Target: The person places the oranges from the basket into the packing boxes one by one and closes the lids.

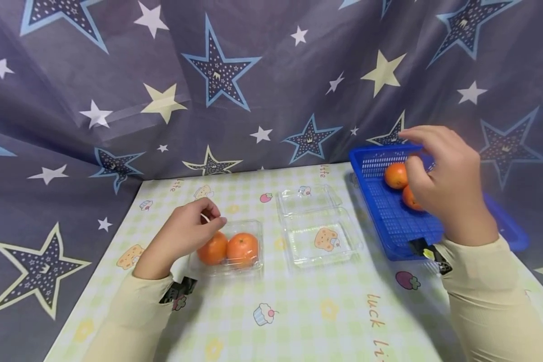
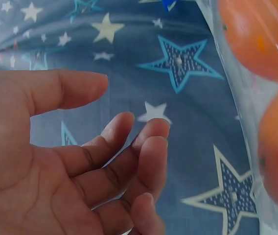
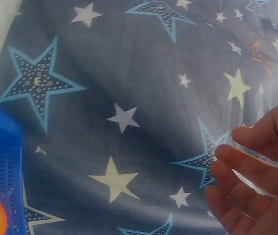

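Observation:
In the head view my left hand hovers over the left side of a clear plastic box holding two oranges. Its fingers are loosely bent, with nothing between them in the left wrist view, where the oranges show behind clear plastic. On the right, my right hand is raised above a blue basket. Thumb and fingers stand apart and hold nothing. Inside the basket lie an orange and another orange, the latter partly hidden by the hand.
Between the filled box and the basket stands a second clear plastic box, its lid folded back. A checked cloth covers the table. Behind it hangs a dark curtain with stars.

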`<state>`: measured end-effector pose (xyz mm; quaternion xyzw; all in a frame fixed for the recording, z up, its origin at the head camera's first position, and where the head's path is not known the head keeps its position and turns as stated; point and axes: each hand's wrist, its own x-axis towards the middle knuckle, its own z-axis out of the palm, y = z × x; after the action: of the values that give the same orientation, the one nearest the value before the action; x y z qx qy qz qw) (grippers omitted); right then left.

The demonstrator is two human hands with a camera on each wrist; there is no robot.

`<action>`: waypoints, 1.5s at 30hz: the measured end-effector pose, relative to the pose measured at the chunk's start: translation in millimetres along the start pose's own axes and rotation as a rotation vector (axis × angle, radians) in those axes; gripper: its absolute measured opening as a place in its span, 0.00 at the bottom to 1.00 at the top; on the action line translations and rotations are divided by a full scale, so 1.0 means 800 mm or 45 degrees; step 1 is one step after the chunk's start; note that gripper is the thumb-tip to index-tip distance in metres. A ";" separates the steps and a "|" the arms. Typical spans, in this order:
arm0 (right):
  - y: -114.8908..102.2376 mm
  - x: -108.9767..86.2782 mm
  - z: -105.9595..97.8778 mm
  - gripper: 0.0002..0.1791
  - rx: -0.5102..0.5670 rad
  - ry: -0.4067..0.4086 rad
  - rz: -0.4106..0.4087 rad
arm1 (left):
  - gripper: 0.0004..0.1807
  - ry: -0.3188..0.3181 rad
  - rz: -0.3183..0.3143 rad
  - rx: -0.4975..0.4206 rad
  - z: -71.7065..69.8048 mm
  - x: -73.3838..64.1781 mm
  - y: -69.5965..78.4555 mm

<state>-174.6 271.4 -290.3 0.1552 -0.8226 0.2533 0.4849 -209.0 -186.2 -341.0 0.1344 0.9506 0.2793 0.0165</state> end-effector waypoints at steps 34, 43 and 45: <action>0.105 -0.017 0.021 0.21 -0.193 -0.744 0.413 | 0.18 0.084 0.204 0.499 0.130 0.016 0.081; 0.130 -0.019 0.025 0.25 -0.234 -0.870 0.458 | 0.19 0.113 0.250 0.529 0.142 0.015 0.078; 0.136 -0.021 0.026 0.26 -0.260 -0.915 0.467 | 0.19 0.115 0.253 0.533 0.145 0.014 0.078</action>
<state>-236.2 349.5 -342.2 0.0359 -0.9744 0.1823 0.1266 -192.1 -72.0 -404.9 0.2152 0.9697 0.0821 -0.0818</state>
